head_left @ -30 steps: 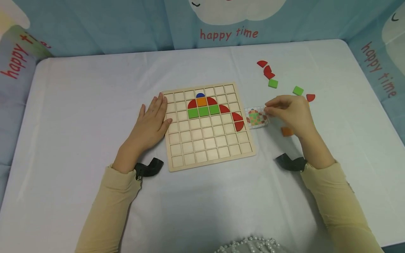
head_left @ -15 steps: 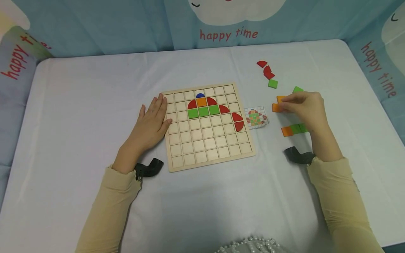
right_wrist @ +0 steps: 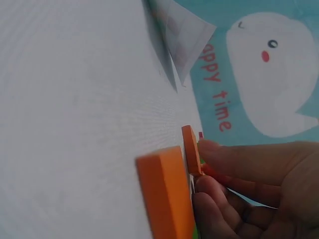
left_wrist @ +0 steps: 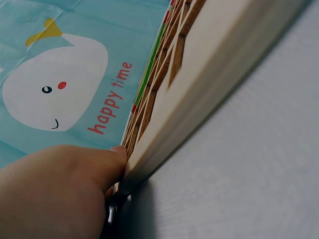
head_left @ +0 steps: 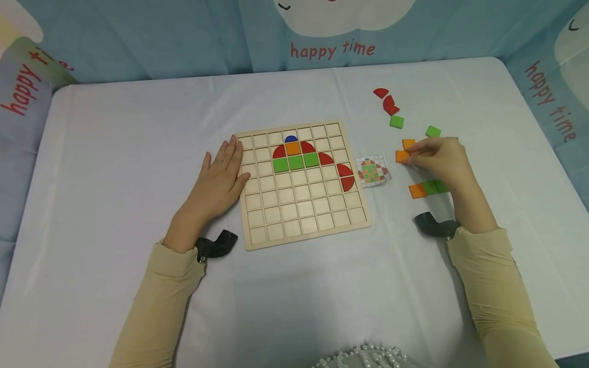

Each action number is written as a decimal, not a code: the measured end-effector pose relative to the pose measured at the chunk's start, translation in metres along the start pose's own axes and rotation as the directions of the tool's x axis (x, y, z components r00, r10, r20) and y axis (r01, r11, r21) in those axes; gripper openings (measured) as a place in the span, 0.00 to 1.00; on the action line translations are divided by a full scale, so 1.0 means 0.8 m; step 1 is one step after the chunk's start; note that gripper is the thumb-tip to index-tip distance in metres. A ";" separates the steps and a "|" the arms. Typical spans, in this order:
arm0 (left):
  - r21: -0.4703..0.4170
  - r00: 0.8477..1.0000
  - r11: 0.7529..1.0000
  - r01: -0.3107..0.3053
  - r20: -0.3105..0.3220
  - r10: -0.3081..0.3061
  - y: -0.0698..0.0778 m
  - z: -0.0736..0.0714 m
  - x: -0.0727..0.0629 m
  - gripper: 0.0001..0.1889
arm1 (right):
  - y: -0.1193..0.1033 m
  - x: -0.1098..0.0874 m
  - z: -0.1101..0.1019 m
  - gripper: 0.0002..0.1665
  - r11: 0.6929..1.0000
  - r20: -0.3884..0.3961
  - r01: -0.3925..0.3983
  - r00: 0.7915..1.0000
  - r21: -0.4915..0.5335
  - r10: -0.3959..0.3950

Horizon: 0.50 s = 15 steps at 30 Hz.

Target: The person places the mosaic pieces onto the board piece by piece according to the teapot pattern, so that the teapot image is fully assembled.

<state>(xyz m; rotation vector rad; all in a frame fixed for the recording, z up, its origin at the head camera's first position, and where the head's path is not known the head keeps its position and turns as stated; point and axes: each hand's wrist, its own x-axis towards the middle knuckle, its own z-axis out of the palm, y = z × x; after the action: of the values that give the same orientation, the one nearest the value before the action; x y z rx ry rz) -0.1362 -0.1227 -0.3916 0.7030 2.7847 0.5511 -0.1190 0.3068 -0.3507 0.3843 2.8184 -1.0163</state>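
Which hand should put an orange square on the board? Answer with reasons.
Likely the right hand: it pinches an orange square; the left hand rests on the left edge of the board.

Your left hand [left_wrist: 60, 191] fills the lower left corner, its thumb [left_wrist: 112, 162] touching the near end of the gridded wooden board [left_wrist: 214, 59]. The board's pale rim runs diagonally to the upper right, past a thin green strip [left_wrist: 149, 67] with red at its ends. White cloth [left_wrist: 239, 164] lies right of it; behind hangs a light-blue curtain [left_wrist: 137, 35] lettered "happy time" beside a white cartoon figure [left_wrist: 62, 104].
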 end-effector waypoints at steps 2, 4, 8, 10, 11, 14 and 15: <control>0.000 1.000 1.000 -0.001 -0.001 0.001 0.000 0.000 0.000 0.33 | 0.001 0.001 0.002 0.18 0.999 0.008 0.004 1.000 -0.034 -0.003; -0.002 1.000 1.000 -0.001 -0.002 0.001 0.000 0.000 0.000 0.33 | 0.002 0.003 0.004 0.18 0.998 0.012 0.010 1.000 -0.056 -0.009; -0.004 1.000 1.000 -0.001 -0.002 0.001 0.000 0.000 0.000 0.33 | 0.002 0.003 0.006 0.18 0.998 0.014 0.037 0.999 -0.046 -0.036; -0.002 1.000 1.000 -0.002 -0.002 0.002 -0.001 0.000 0.001 0.33 | 0.002 0.003 0.006 0.18 0.998 0.012 0.047 0.999 -0.048 -0.046; -0.002 1.000 1.000 -0.003 -0.002 0.003 -0.001 0.000 0.001 0.33 | 0.002 0.003 0.006 0.18 0.998 0.012 0.050 0.999 -0.048 -0.050; -0.001 1.000 1.000 -0.004 -0.003 0.004 -0.001 0.000 0.001 0.33 | 0.002 0.002 0.006 0.17 0.997 0.014 0.059 0.998 -0.048 -0.058; -0.001 1.000 1.000 -0.003 -0.004 0.003 -0.001 0.001 0.001 0.33 | 0.002 0.002 0.005 0.17 0.997 0.014 0.063 0.998 -0.046 -0.063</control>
<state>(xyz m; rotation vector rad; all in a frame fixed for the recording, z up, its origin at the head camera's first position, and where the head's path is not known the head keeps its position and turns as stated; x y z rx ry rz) -0.1371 -0.1228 -0.3924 0.7073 2.7875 0.5558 -0.1201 0.3057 -0.3555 0.2852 2.8541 -0.9594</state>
